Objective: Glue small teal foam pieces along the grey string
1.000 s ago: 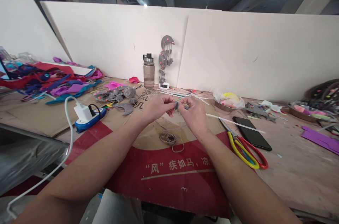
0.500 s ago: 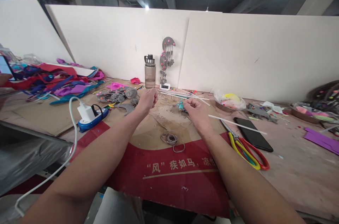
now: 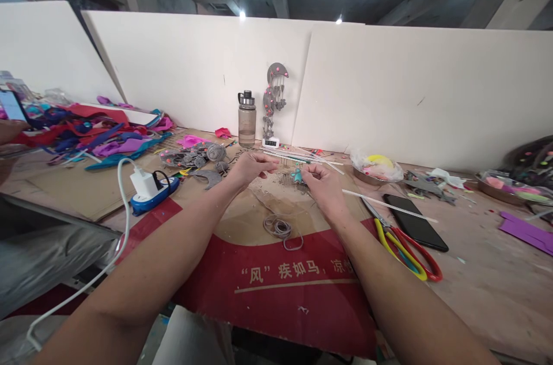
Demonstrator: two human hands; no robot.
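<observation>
My right hand [image 3: 320, 182] pinches a small teal star-shaped piece [image 3: 296, 175], which looks like felt, between thumb and fingertips. To its left, my left hand [image 3: 256, 167] is closed in a pinch, fingertips pointing toward the star; what it holds, if anything, is too fine to make out. Below both hands a loose coil of grey cord [image 3: 279, 228] lies on the brown and red cardboard [image 3: 302, 307], with a strand running up toward the hands. Thin pins or wires lie behind the star.
Yellow and red-handled scissors [image 3: 401, 247] and a black phone [image 3: 415, 221] lie right. A blue power strip [image 3: 153, 197] with a white charger is left. Behind stand a bottle [image 3: 246, 120], a small clock [image 3: 270, 143] and a grey moon-shaped hanging [image 3: 276, 86]. Felt scraps [image 3: 112, 135] pile far left.
My left hand has turned from a fist-like pose to fingers reaching rightward, nearer the star. My right hand keeps its hold on the star, which now shows at a different angle.
</observation>
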